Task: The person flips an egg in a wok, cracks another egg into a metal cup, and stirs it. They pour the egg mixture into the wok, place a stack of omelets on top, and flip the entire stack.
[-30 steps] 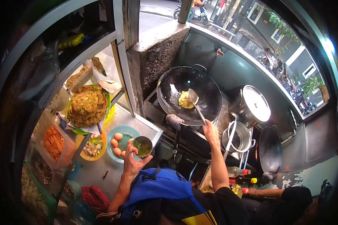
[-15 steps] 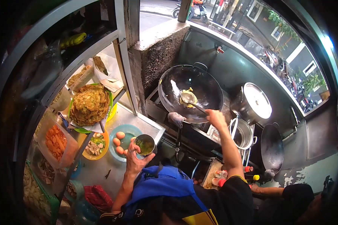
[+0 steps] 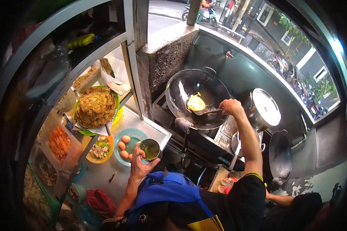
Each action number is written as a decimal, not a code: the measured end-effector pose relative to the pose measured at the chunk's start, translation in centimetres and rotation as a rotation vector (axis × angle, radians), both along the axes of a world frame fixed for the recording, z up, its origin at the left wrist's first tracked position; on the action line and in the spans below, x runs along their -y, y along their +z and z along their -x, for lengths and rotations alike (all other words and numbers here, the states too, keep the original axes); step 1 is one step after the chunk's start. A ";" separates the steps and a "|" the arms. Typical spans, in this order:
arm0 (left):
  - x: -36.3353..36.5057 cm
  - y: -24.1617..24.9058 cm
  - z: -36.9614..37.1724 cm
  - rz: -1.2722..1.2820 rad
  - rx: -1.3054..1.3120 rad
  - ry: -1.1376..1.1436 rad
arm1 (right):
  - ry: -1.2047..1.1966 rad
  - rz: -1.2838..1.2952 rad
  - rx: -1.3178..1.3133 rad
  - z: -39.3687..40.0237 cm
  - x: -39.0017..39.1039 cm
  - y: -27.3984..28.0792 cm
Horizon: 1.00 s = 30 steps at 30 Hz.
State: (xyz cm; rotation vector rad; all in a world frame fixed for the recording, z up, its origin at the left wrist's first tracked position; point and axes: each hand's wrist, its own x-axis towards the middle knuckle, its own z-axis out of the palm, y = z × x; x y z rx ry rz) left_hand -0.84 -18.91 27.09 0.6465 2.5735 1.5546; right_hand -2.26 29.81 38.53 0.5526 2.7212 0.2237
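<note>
My left hand (image 3: 139, 165) grips a metal cup (image 3: 152, 144) with yellowish-green contents, thumb and fingers around its sides, beside the blue plate of eggs. In my right hand (image 3: 231, 107) is the handle of a wok spatula (image 3: 212, 111), reaching in over the near right rim of a large black wok (image 3: 216, 86). A yellow and white fried egg (image 3: 196, 102) lies at the spatula's head, which it partly hides. Oil shines on the wok's dark surface.
A lidded steel pot (image 3: 265, 107) and a second wok (image 3: 280, 158) stand to the right. Left are brown eggs (image 3: 125, 139), a heap of fritters (image 3: 95, 107), a yellow bowl (image 3: 111, 144) and carrots (image 3: 59, 144). Another person's forearm (image 3: 281, 199) shows lower right.
My right hand has moved up and right with the wok spatula. The egg, earlier beneath the spatula's head, now lies spread and plainly visible. My left hand still holds the cup.
</note>
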 end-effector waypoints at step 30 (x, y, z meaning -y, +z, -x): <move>0.8 -0.9 0.3 -0.013 -0.086 0.006 | -0.072 0.158 -0.493 -1.6 0.5 -4.6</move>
